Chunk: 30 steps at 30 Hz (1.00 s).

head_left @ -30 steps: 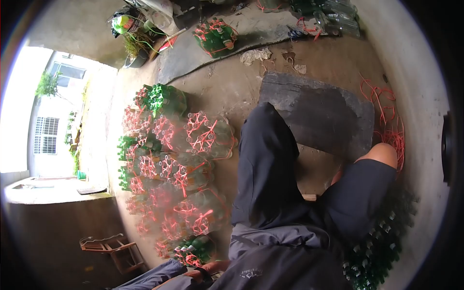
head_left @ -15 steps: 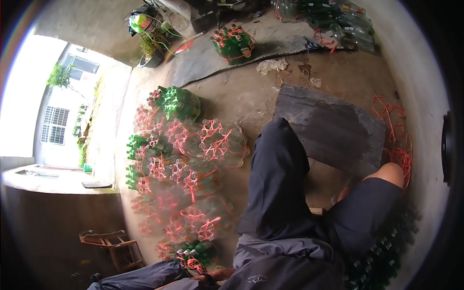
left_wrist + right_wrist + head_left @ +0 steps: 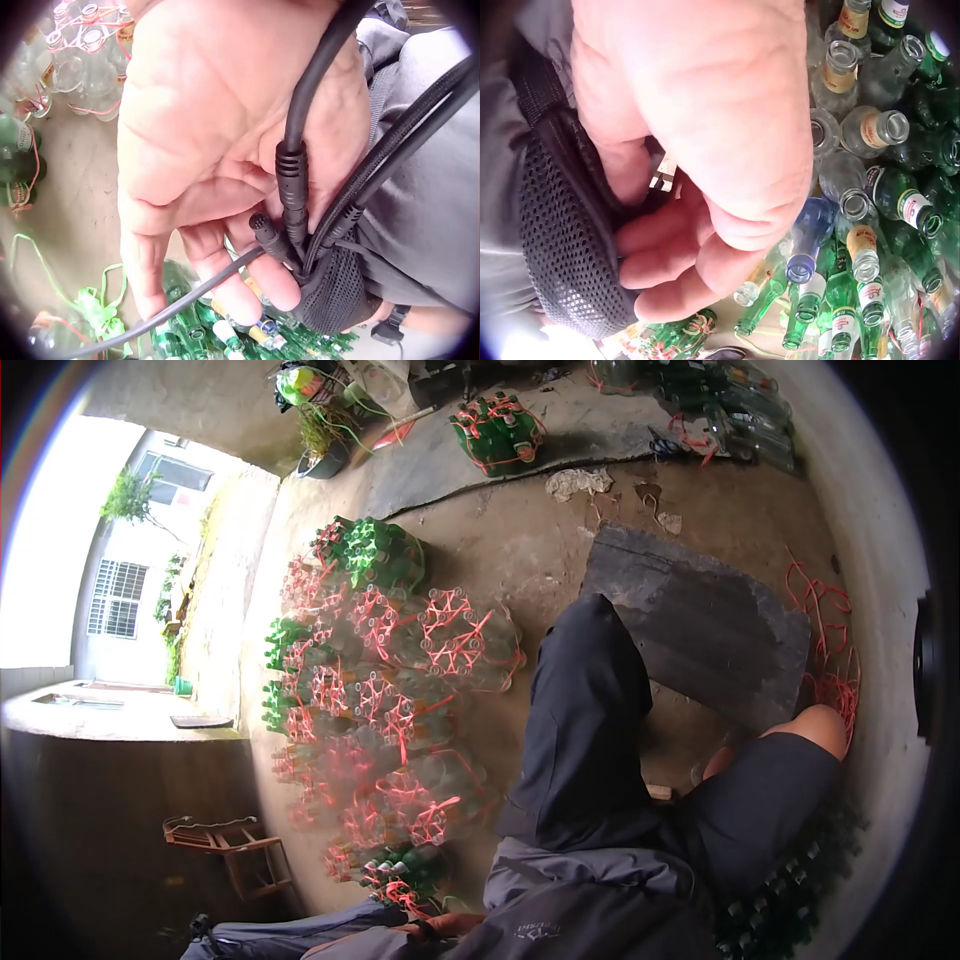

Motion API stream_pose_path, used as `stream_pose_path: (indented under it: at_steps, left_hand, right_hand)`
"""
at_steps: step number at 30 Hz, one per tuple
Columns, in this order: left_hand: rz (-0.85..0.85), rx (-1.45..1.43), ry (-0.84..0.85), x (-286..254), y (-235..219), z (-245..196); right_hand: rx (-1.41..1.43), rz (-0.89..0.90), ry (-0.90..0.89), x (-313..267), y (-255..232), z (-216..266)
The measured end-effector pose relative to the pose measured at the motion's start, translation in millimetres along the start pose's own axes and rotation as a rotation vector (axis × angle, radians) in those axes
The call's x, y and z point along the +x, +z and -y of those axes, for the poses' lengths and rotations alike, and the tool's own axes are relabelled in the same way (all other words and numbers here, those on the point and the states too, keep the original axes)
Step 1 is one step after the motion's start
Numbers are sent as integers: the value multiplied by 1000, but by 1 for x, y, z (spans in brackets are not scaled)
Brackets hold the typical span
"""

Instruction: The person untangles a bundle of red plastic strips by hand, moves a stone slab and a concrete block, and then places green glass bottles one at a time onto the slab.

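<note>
In the left wrist view my left hand (image 3: 214, 142) shows its palm, with the fingers loosely bent. Black cables (image 3: 304, 86) with round plugs (image 3: 270, 236) cross in front of the palm and run into a black mesh pouch (image 3: 330, 300); fingertips are right at the pouch's edge. In the right wrist view my right hand (image 3: 720, 127) grips the rim of a mesh pouch (image 3: 570, 225), thumb behind it and fingers curled over its front. A small silvery piece (image 3: 662, 176) shows between thumb and fingers. In the head view a wrist with a black band (image 3: 428, 930) lies against the dark shirt.
Bundles of clear bottles tied with red string (image 3: 460, 630) stand left of my knee. Green bottles (image 3: 790, 890) line the right side. A dark slab (image 3: 700, 615) lies ahead, with a tangle of red string (image 3: 835, 685) beside it. A wooden chair (image 3: 235, 850) stands at lower left.
The head view has shifted, so floor, bottles and slab appear further right than a second ago. The seated legs keep their pose, and the banded wrist stays at the bottom edge.
</note>
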<state>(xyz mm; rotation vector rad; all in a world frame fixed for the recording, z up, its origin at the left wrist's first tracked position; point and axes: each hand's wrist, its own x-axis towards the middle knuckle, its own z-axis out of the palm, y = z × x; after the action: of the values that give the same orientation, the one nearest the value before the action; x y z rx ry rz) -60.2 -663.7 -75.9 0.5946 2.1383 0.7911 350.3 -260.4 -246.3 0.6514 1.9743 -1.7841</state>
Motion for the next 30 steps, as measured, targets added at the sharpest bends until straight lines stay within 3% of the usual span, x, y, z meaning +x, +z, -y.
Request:
stream_pose_path:
  at_steps: [30]
  left_hand:
    - [-278, -379, -199, -149, -2, 59]
  right_hand:
    - [85, 267, 180, -57, 60, 15]
